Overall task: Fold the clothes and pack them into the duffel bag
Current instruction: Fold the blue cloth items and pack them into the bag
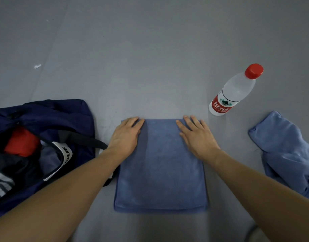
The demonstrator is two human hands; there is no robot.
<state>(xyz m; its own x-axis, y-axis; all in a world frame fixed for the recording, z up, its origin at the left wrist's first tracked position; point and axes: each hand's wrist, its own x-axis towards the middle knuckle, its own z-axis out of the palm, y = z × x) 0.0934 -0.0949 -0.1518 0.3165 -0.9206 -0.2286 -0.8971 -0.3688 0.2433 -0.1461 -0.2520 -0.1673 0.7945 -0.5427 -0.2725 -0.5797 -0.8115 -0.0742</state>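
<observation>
A folded blue towel [160,165] lies flat on the grey floor [150,49] right in front of the person, squared into a neat rectangle with its folded edge nearest them. Both hands rest on its far end, palms down. The left hand [126,135] sits at the far left corner with its fingers straight and together, their tips reaching the towel's far edge and the palm half over the left side. The right hand [195,137] lies flat near the far right corner, fingers spread a little and pointing away, tips just at the far edge. Neither hand curls round the cloth; they only press on it. To the left, just beside the towel, a navy duffel bag [50,117] gapes open, with something red [22,142] and dark and striped fabric inside, and a black strap trailing toward the left forearm. A clear water bottle [234,91] with a red cap stands beyond the right hand, apart from the towel. Further right lies a crumpled blue garment [286,152], not folded.
</observation>
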